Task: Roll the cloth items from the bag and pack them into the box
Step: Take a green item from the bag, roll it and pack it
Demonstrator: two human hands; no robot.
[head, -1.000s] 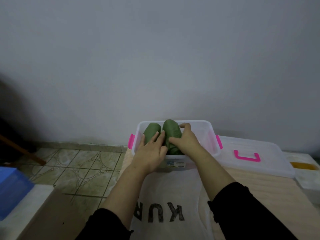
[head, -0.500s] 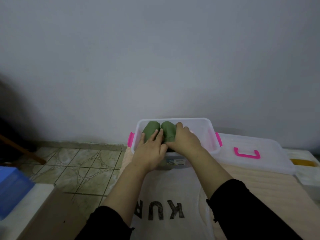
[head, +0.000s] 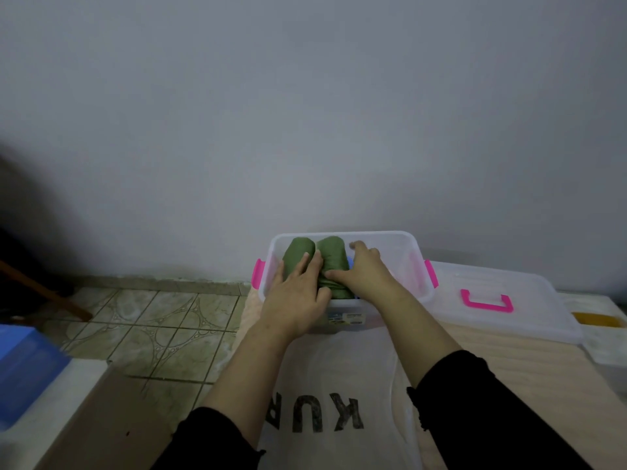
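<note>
Sitting side by side in the left half of the clear plastic storage box [head: 412, 252] with pink side latches are two rolled-up green cloth bundles [head: 330, 262], touching each other. The left hand [head: 295, 293] is lying flat over the left roll with its fingers straight and spread, pressing down rather than gripping, and its thumb is reaching across to the near end of the right roll. The right hand [head: 364, 273] is sitting just to the right of that, thumb lying against the right roll and fingers reaching down along its far side, so it's kind of cupping the bundle; can't really tell how tightly, since the fingertips are going out of sight. Something small and blue is peeking out right under the right hand, too hidden to say what.

Below the hands, a white fabric bag with big dark letters [head: 339, 368] is lying flat on the beige ribbed surface [head: 509, 385], reaching up to the box's near wall. Off to the right of the right hand, the box's clear lid with a pink handle [head: 502, 300] is resting flat, just beside the box. Behind everything is a plain grey wall [head: 305, 113], and left of the hands a patterned tile floor [head: 152, 317].
</note>
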